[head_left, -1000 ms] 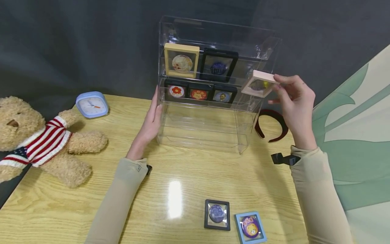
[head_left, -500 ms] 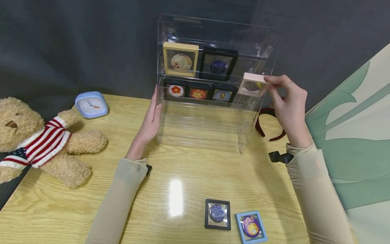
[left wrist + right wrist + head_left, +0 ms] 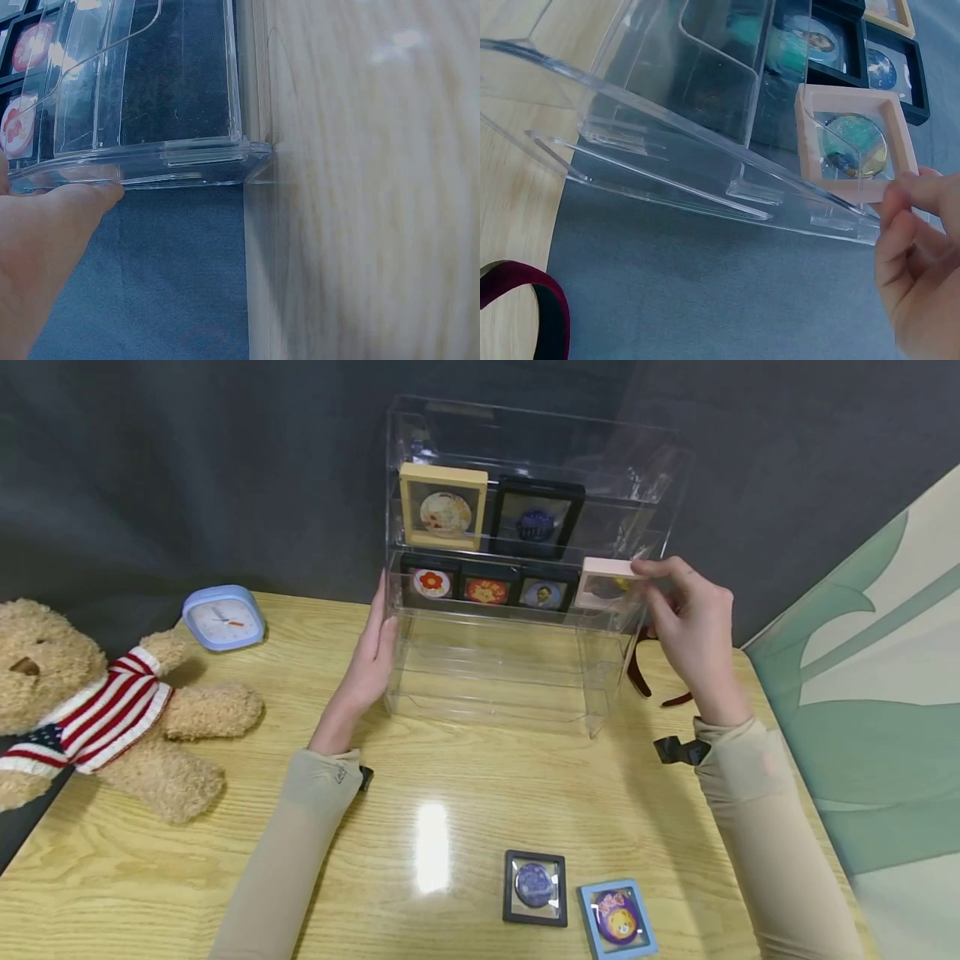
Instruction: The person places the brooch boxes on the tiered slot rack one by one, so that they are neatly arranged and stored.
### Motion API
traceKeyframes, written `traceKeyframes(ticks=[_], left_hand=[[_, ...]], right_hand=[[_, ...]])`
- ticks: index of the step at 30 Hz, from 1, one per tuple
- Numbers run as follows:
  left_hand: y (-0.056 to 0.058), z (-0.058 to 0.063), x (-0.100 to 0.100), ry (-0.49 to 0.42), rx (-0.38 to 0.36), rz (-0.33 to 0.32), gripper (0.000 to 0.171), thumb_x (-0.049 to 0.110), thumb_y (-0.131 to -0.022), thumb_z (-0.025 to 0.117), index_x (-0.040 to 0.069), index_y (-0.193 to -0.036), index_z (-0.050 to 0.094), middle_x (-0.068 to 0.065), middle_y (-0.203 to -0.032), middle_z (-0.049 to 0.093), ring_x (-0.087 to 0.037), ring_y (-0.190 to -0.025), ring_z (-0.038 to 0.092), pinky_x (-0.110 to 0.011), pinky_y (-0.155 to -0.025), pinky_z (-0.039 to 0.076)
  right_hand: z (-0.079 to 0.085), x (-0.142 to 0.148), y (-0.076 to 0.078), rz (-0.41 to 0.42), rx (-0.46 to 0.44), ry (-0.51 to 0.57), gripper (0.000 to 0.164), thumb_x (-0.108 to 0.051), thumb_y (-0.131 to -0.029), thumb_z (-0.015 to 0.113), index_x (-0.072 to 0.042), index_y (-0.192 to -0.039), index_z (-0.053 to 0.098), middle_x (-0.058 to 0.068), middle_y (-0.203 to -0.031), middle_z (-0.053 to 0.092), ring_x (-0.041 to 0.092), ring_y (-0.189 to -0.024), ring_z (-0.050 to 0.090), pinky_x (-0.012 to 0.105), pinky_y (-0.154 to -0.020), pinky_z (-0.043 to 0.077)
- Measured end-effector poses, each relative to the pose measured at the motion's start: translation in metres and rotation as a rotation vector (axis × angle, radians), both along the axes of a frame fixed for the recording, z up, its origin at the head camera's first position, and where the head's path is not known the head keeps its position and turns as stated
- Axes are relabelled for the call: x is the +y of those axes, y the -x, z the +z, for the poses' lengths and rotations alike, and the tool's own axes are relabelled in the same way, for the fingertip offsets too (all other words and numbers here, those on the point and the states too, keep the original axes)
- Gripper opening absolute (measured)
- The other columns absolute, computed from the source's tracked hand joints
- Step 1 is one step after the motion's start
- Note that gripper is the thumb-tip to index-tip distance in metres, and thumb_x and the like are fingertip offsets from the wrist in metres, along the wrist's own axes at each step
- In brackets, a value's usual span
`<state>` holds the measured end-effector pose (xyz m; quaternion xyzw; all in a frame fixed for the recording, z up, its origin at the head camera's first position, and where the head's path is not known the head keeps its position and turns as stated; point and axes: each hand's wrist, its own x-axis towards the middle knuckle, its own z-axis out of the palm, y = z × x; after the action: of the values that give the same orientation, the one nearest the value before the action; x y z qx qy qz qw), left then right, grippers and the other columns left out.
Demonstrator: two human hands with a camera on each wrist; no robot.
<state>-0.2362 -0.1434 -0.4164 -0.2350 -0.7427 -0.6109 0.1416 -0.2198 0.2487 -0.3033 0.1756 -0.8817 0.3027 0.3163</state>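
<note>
My right hand pinches a pale pink display frame by its upper right corner. In the right wrist view this frame shows a round green badge inside. It stands at the right end of the clear acrylic rack's middle row, beside a row of small black frames with badges. My left hand lies along the rack's left side wall; in the left wrist view its thumb touches the clear edge. One tier up are a yellow frame and a larger black frame.
A black frame and a blue frame, each with a badge, lie on the table's front part. A teddy bear and a blue clock are at the left. Behind the right hand lies a dark red headband.
My right hand has moved left and slightly down with the pink frame, bringing it from the rack's right side into line with the small black frames. The left hand has stayed put.
</note>
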Motion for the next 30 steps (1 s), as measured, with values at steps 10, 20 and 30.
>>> traceKeyframes(ticks=[10,20,30], left_hand=[[0.000,0.000,0.001,-0.002,-0.013,0.006,0.061,0.006,-0.117,0.026,0.002,-0.171,-0.001,-0.014,-0.179,-0.002,-0.022,-0.164,0.002,-0.029,-0.130,0.005],[0.000,-0.001,0.002,-0.002,-0.008,0.001,0.060,0.008,-0.118,0.026,0.004,-0.172,0.000,-0.011,-0.179,-0.001,-0.020,-0.164,0.002,-0.030,-0.131,0.005],[-0.001,-0.001,0.000,0.001,-0.006,0.001,0.060,0.012,-0.118,0.025,0.007,-0.172,0.000,-0.008,-0.180,-0.002,-0.017,-0.163,0.002,-0.030,-0.131,0.004]], right_hand=[[-0.002,-0.006,-0.001,-0.048,-0.003,-0.166,0.021,-0.014,-0.110,0.064,-0.010,-0.126,0.078,0.004,-0.050,0.056,0.004,-0.034,0.036,0.023,-0.039,0.026],[-0.005,-0.008,-0.002,-0.072,-0.006,-0.233,0.021,-0.014,-0.109,0.065,-0.008,-0.123,0.080,0.012,-0.099,0.081,0.009,-0.037,0.039,0.035,-0.044,0.033],[-0.011,-0.008,-0.003,-0.076,0.022,-0.216,0.025,-0.014,-0.110,0.064,-0.007,-0.129,0.077,0.010,-0.132,0.075,0.012,-0.044,0.039,0.033,-0.047,0.031]])
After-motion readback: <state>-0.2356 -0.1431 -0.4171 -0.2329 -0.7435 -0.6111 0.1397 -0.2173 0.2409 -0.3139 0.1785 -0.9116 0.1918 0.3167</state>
